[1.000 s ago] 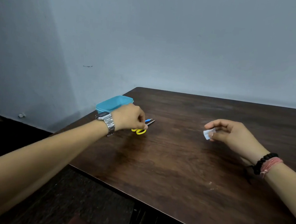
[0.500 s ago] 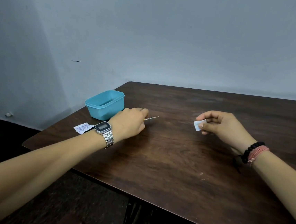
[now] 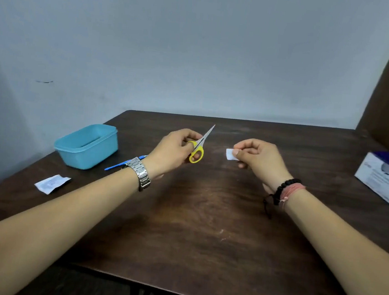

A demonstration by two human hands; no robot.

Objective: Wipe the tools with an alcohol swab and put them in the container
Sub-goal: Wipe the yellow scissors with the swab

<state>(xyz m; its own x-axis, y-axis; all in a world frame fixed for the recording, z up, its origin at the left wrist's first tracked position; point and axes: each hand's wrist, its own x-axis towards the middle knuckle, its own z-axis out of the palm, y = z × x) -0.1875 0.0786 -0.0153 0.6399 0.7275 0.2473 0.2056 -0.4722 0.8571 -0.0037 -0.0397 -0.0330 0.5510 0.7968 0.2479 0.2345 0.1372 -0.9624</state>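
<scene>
Two bare forearms are seen reaching across one dark wooden table [image 3: 204, 231]. One steel watch [image 3: 140, 174] is worn on the left wrist; two bracelets [image 3: 288, 191], one of black beads and one of pink cord, are worn on the right.

Nearest on the left, one torn white sachet [image 3: 51, 183] is noted lying flat on the table; faint print is present on it but cannot be read.

Further on, one pair of scissors [image 3: 199, 146] with yellow handles is held clear of the table by the left hand [image 3: 176, 150]. The fingers are curled round the handles, with a fingertip visible through the lower loop. The blades are closed and are pointed up and away to the right.

One small white swab [image 3: 230, 154] is pinched between thumb and fingers of the right hand [image 3: 259, 159], the remaining fingers being curled in. Swab and scissors are near each other but apart.

One blue tool [image 3: 121, 164] is seen lying on the table behind the left wrist, partly hidden by it. Just beyond, one turquoise container [image 3: 86, 145] stands open near the left edge.

At the far right, one white and dark blue box [image 3: 385, 177] is recorded; its lettering is too blurred to be read.
</scene>
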